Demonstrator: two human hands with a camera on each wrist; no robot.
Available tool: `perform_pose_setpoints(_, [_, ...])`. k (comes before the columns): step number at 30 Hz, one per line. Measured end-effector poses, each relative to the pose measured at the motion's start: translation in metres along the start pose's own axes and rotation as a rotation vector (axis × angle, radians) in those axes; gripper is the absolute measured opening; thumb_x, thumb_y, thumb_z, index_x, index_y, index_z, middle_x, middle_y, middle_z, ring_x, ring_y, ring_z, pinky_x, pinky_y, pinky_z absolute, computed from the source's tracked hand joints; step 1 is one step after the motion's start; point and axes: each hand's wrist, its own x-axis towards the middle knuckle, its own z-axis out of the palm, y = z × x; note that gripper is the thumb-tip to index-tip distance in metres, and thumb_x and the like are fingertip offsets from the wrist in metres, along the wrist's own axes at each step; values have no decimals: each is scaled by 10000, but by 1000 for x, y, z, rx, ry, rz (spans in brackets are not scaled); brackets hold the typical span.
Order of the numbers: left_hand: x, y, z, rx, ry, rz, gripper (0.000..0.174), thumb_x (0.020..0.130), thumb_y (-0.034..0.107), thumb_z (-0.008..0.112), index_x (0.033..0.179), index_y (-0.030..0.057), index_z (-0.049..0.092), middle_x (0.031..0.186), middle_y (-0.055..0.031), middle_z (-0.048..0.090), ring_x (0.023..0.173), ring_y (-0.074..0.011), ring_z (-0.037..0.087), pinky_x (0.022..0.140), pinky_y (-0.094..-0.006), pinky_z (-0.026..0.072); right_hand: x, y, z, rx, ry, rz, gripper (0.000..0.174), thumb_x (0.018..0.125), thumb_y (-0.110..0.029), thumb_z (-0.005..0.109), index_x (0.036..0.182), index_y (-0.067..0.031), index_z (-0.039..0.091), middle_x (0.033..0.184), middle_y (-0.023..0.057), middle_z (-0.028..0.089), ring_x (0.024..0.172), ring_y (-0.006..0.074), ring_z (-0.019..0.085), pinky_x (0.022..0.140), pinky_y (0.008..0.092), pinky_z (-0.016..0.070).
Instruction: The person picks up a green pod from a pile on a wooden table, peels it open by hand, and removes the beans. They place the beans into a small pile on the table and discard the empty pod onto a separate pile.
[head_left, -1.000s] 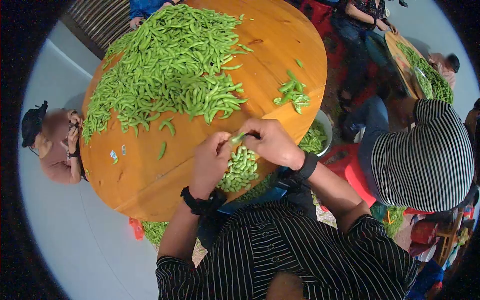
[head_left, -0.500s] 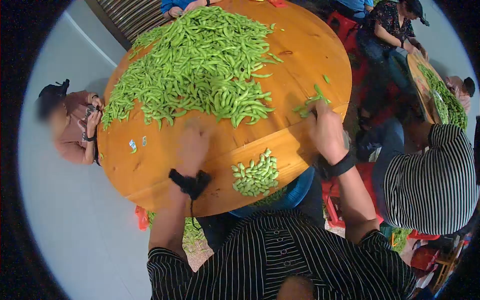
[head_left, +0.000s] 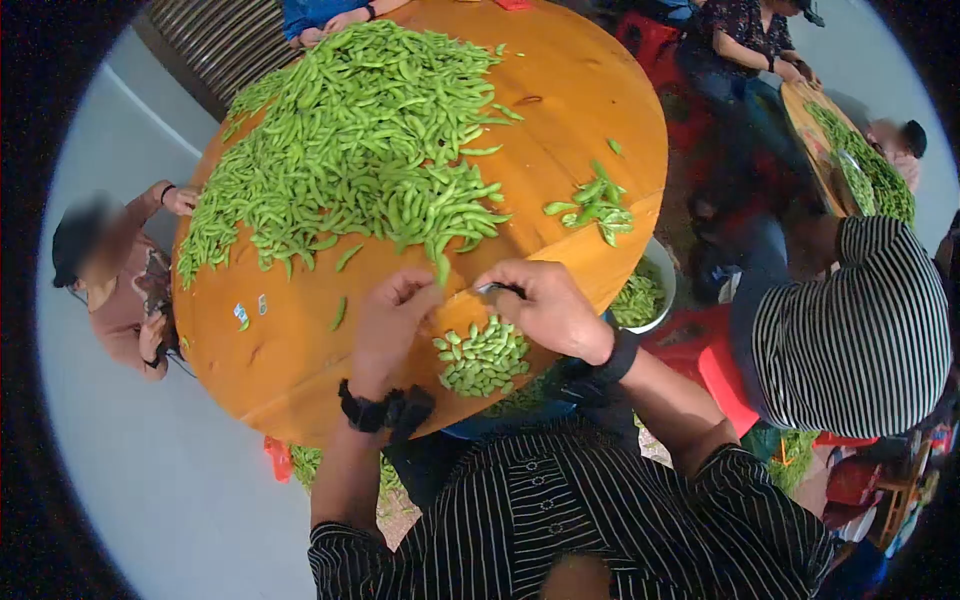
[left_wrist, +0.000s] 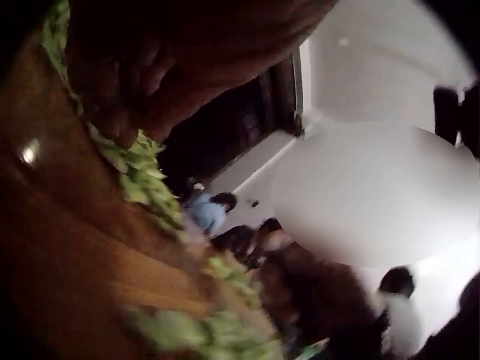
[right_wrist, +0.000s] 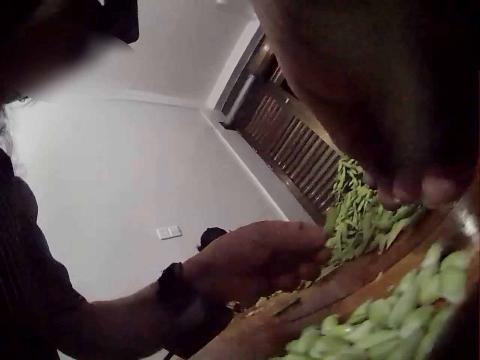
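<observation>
Green pod [head_left: 442, 270] at the left hand's [head_left: 392, 325] fingertips, above the wooden table [head_left: 570, 90]

The green pod points away from the person, towards the far side; the left hand has its fingers bent, nearly closed, with thumb and fingers pinching the pod's near end. The right hand [head_left: 550, 307] is just to the right, apart from the pod; its fingers are curled round a small dark thing [head_left: 509, 289] with a shiny tip, too small to identify.

Pale green shelled beans [head_left: 483, 360] lie in a cluster at the table's near edge, just below the hands; a large heap of pods [head_left: 365, 150] covers the far left of the table; 2 loose pods [head_left: 339, 313] lie between the heap and the near edge; 2 small printed pieces [head_left: 241, 316] lie left of them. To the right is a small pile of pods [head_left: 600, 207], with 1 more pod [head_left: 614, 146] beyond it.

Off the table's right edge stands a white bowl [head_left: 668, 262] holding green pods; right of it are a red stool [head_left: 722, 385] and a person in a striped shirt [head_left: 855, 325]; another person [head_left: 125, 280] sits at the left edge, 1 hand by the heap.
</observation>
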Motion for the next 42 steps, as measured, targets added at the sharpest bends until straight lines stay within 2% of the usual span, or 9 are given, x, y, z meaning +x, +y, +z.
perform_pose_setpoints(5, [-18, 8, 31, -234, -68, -84, 229, 871, 126, 634, 1056, -9, 622, 792, -7, 638, 639, -59, 572, 557, -200, 474, -1, -10, -7, 305, -208, 402, 211, 916, -66, 504, 1069, 17, 623, 772, -6, 612, 636, 46, 550, 566, 200, 473])
perform_pose_setpoints(14, [-23, 11, 46, -167, -35, -47, 158, 882, 117, 646, 1007, 21, 642, 779, 4, 629, 644, -48, 558, 553, -191, 461, -7, -2, -6, 332, -112, 371, 169, 864, -101, 551, 934, 8, 660, 586, 42, 563, 487, 90, 532, 484, 279, 448])
perform_pose_setpoints(18, [-25, 9, 52, -124, -24, 5, 132, 879, 110, 652, 965, 12, 632, 776, 9, 628, 642, -48, 558, 551, -200, 454, -7, -5, -11, 280, -204, 422, 194, 914, -77, 517, 1043, 16, 627, 760, -20, 600, 639, 39, 542, 558, 197, 464])
perform_pose_setpoints(21, [-30, 10, 60, 30, 73, 230, 92, 862, 81, 655, 902, 10, 613, 732, -26, 629, 607, -103, 569, 544, -250, 455, -9, -3, -5, 187, -137, 331, 186, 879, -62, 543, 1030, 7, 626, 740, 28, 614, 627, 89, 566, 560, 254, 478])
perform_pose_setpoints(23, [-30, 3, 60, 363, 131, 449, 91, 852, 67, 635, 904, 18, 580, 723, -106, 621, 590, -233, 595, 552, -337, 467, -10, -1, -2, -32, -32, 119, 208, 772, -46, 535, 954, 15, 616, 830, 257, 609, 813, 429, 602, 693, 464, 485])
perform_pose_setpoints(27, [-37, 5, 66, 597, 171, 592, 123, 842, 72, 623, 935, 31, 553, 748, -165, 602, 615, -343, 593, 570, -398, 468, -11, -8, 0, -174, -22, 139, 224, 769, -38, 535, 981, 10, 587, 832, 265, 598, 818, 449, 586, 700, 486, 476])
perform_pose_setpoints(31, [-32, 3, 57, 545, 143, 561, 138, 852, 81, 619, 955, 23, 550, 756, -163, 608, 630, -311, 608, 585, -389, 476, -8, -4, 1, -34, -25, 98, 138, 798, -56, 518, 911, 14, 555, 774, 265, 579, 781, 459, 578, 670, 493, 460])
perform_pose_setpoints(34, [-26, -1, 50, 46, -108, 201, 40, 902, 83, 577, 900, 45, 566, 731, 6, 574, 597, -60, 519, 559, -227, 435, -7, -1, -5, -63, -80, 86, 106, 809, -69, 512, 871, 7, 552, 768, 252, 579, 762, 453, 577, 656, 484, 457])
perform_pose_setpoints(42, [-17, 4, 33, -185, -324, -155, 88, 928, 111, 571, 964, 31, 565, 752, -27, 593, 606, -82, 544, 565, -222, 444, -3, -8, -15, 162, -292, 340, 124, 816, -111, 522, 799, 12, 534, 735, 226, 577, 694, 403, 572, 620, 444, 457])
